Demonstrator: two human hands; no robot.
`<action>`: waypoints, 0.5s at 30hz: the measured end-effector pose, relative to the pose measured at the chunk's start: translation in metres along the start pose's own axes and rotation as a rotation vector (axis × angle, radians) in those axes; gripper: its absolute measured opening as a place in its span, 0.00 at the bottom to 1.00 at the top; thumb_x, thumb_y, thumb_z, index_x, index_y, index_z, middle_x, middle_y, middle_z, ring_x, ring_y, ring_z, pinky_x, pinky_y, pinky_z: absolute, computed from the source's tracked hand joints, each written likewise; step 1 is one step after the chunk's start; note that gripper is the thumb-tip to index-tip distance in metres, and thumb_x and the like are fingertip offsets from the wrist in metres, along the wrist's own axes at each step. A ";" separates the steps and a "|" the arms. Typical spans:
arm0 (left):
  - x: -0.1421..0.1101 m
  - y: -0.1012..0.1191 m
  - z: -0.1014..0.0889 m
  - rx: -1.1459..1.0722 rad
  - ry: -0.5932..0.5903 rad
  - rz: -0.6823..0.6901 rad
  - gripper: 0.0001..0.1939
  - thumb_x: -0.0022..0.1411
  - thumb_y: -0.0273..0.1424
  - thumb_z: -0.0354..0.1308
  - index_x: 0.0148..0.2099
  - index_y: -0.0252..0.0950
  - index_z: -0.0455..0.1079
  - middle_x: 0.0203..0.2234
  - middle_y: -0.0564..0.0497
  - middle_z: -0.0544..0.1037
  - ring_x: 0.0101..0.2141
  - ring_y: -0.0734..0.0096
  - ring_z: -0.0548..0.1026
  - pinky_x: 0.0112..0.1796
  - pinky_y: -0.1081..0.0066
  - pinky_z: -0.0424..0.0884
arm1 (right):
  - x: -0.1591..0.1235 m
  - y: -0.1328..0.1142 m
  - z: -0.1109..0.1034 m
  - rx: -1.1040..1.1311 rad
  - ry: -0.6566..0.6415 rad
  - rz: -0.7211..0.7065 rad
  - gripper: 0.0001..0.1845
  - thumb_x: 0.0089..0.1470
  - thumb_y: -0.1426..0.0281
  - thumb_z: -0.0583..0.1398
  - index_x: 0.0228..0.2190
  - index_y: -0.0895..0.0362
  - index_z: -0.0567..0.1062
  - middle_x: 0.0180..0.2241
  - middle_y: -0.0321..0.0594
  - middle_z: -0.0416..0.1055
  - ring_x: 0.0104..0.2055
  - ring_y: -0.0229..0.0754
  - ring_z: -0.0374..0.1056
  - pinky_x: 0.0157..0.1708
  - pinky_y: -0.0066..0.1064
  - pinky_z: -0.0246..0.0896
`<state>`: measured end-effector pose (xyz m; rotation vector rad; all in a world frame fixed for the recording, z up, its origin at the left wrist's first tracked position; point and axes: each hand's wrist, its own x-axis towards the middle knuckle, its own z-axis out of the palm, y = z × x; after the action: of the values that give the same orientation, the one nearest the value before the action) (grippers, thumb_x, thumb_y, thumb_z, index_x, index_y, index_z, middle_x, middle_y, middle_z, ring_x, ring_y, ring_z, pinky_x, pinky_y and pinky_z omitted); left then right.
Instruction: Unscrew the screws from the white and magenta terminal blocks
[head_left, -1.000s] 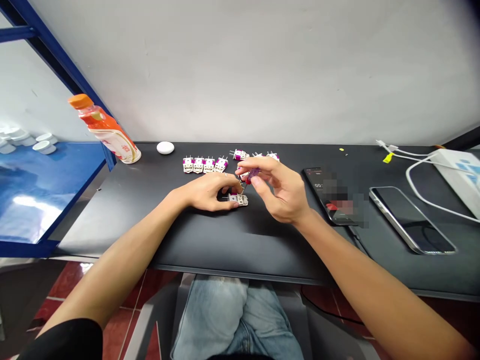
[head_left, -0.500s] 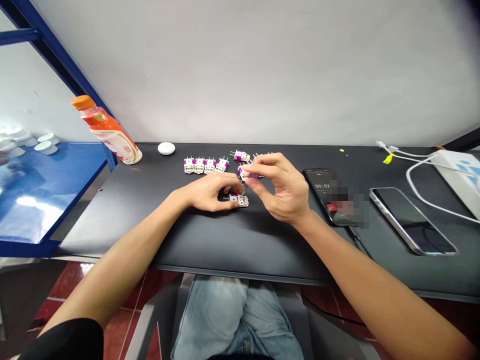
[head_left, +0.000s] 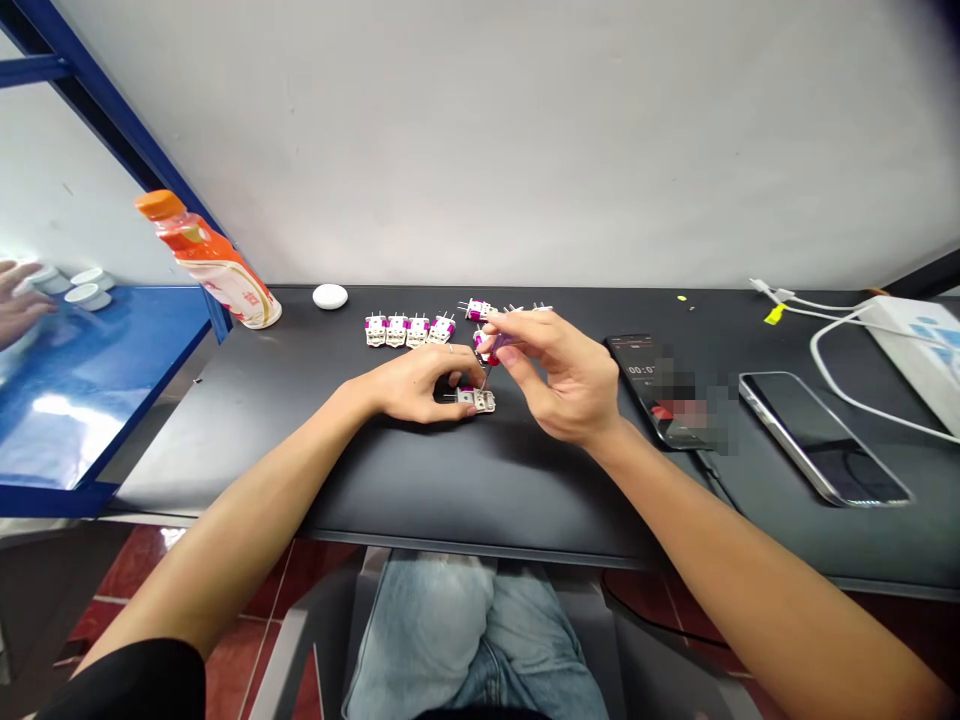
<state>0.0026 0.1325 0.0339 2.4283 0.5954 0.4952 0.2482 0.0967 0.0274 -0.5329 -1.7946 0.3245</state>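
Observation:
Near the middle of the black table, my left hand [head_left: 427,385] steadies a small white-and-purple part [head_left: 475,399] between thumb and fingers, flat on the tabletop. My right hand [head_left: 566,375] pinches a small screwdriver [head_left: 494,351] with a purple-and-red handle. Its thin shaft points down at the part, and the tip seems to touch it, though this is too small to be sure. Behind my left hand stands a row of several similar white-and-purple parts [head_left: 409,330] with metal pins. Another such part [head_left: 476,309] lies farther back, and more are partly hidden behind my right hand.
To the right lie a black phone [head_left: 652,390] and a second phone [head_left: 825,438], with white cables [head_left: 832,375] and a white box [head_left: 919,350] beyond. An orange-capped bottle [head_left: 217,265] and a white oval object [head_left: 330,296] stand left. Another person's hand [head_left: 19,300] shows at far left.
My right fingers have closed further round the screwdriver handle, which now shows purple and red. My left hand keeps its hold. Another person's hand has come into view at far left.

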 end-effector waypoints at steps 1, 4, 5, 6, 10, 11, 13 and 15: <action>0.000 0.000 0.000 -0.004 -0.001 0.000 0.14 0.72 0.42 0.68 0.50 0.37 0.81 0.44 0.44 0.87 0.40 0.62 0.81 0.44 0.63 0.78 | -0.001 -0.001 0.000 0.032 -0.023 0.041 0.23 0.78 0.70 0.63 0.67 0.40 0.83 0.56 0.41 0.88 0.50 0.48 0.88 0.53 0.47 0.89; 0.000 0.000 0.000 -0.019 0.006 -0.004 0.12 0.72 0.41 0.68 0.49 0.38 0.80 0.43 0.45 0.87 0.39 0.62 0.81 0.44 0.64 0.78 | -0.002 -0.002 0.000 0.062 -0.049 0.092 0.19 0.78 0.66 0.63 0.64 0.42 0.85 0.58 0.44 0.86 0.51 0.49 0.87 0.54 0.48 0.90; 0.000 0.000 0.000 -0.019 0.006 -0.007 0.12 0.72 0.41 0.68 0.49 0.38 0.80 0.43 0.45 0.87 0.39 0.62 0.81 0.44 0.64 0.78 | -0.002 -0.002 0.000 0.038 -0.035 0.076 0.17 0.77 0.65 0.65 0.61 0.43 0.87 0.57 0.44 0.86 0.51 0.49 0.87 0.52 0.47 0.90; 0.000 0.000 0.000 -0.016 0.004 -0.009 0.12 0.72 0.41 0.68 0.49 0.37 0.80 0.44 0.45 0.87 0.40 0.62 0.81 0.44 0.64 0.78 | -0.002 -0.002 0.000 0.002 -0.013 0.052 0.15 0.75 0.65 0.68 0.58 0.43 0.88 0.55 0.44 0.87 0.50 0.49 0.87 0.50 0.46 0.90; 0.000 0.002 0.000 -0.012 -0.017 -0.013 0.13 0.73 0.42 0.67 0.49 0.37 0.80 0.45 0.44 0.87 0.41 0.62 0.81 0.45 0.64 0.78 | -0.001 -0.001 0.000 -0.019 0.026 0.025 0.17 0.74 0.68 0.68 0.59 0.42 0.88 0.49 0.42 0.88 0.48 0.50 0.87 0.49 0.48 0.90; 0.000 0.002 0.000 -0.011 -0.015 -0.013 0.13 0.72 0.42 0.67 0.49 0.37 0.80 0.44 0.44 0.87 0.40 0.62 0.81 0.45 0.64 0.78 | -0.001 -0.001 0.001 0.029 0.011 0.039 0.19 0.76 0.69 0.66 0.62 0.42 0.87 0.50 0.43 0.88 0.48 0.50 0.87 0.49 0.48 0.90; 0.000 0.002 0.000 -0.008 -0.009 -0.012 0.13 0.72 0.42 0.68 0.49 0.38 0.80 0.43 0.45 0.87 0.40 0.63 0.81 0.44 0.65 0.77 | -0.002 -0.001 0.001 0.099 -0.013 0.061 0.22 0.78 0.70 0.63 0.65 0.42 0.84 0.55 0.44 0.86 0.49 0.49 0.87 0.51 0.48 0.90; 0.001 0.001 0.000 -0.009 -0.003 -0.008 0.13 0.73 0.42 0.67 0.49 0.38 0.80 0.44 0.45 0.87 0.40 0.63 0.82 0.44 0.65 0.77 | -0.002 -0.001 0.001 0.066 -0.005 0.055 0.20 0.77 0.69 0.64 0.64 0.42 0.86 0.59 0.46 0.84 0.51 0.49 0.87 0.50 0.47 0.91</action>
<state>0.0034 0.1317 0.0348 2.4169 0.5998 0.4893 0.2471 0.0950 0.0261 -0.5360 -1.7705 0.4215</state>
